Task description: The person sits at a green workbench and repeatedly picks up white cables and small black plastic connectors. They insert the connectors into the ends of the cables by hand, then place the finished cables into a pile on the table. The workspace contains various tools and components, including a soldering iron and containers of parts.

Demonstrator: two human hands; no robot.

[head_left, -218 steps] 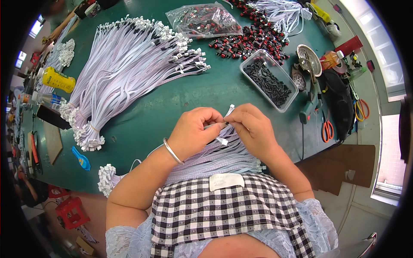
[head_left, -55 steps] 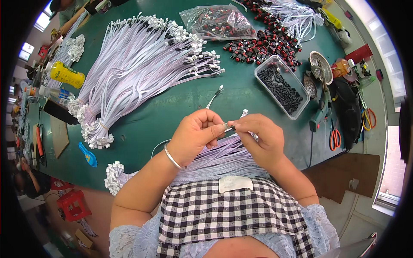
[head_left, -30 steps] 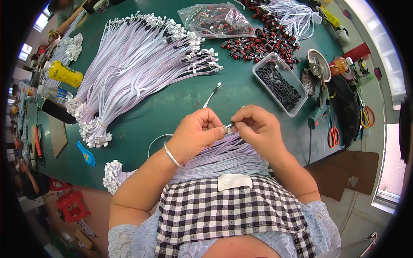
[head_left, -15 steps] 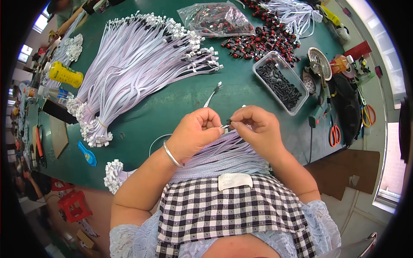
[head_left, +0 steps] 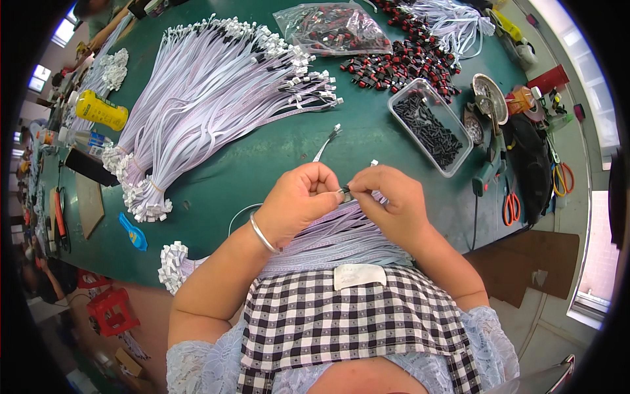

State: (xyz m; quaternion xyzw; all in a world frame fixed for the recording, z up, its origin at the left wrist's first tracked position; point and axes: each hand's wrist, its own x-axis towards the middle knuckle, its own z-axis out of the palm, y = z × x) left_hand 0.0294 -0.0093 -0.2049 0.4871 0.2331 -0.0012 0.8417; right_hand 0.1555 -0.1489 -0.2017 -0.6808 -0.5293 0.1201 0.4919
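My left hand [head_left: 300,192], with a silver bangle at the wrist, pinches a thin white wire end between thumb and fingers. Against it my right hand [head_left: 392,198] closes on a small black sleeve [head_left: 346,189], and the fingertips of both hands almost meet. Fingers cover most of that joint. Past my left hand, a white flat cable's free end [head_left: 336,129] sticks out over the table. Below both hands lies a bundle of white flat cables [head_left: 328,238], with white connectors [head_left: 173,266] at its left end.
A large cable bundle [head_left: 210,105] spreads at the far left. A clear plastic box [head_left: 463,162] holds black sleeves [head_left: 426,128]. Beyond it are red-and-black parts [head_left: 394,69] and a bag of them [head_left: 331,29]. Orange-handled scissors [head_left: 511,209] and a green corded tool [head_left: 484,176] lie right.
My right hand has shifted slightly left, bringing the black sleeve closer to my left fingertips. Less of the sleeve shows now. My left hand stays nearly in place.
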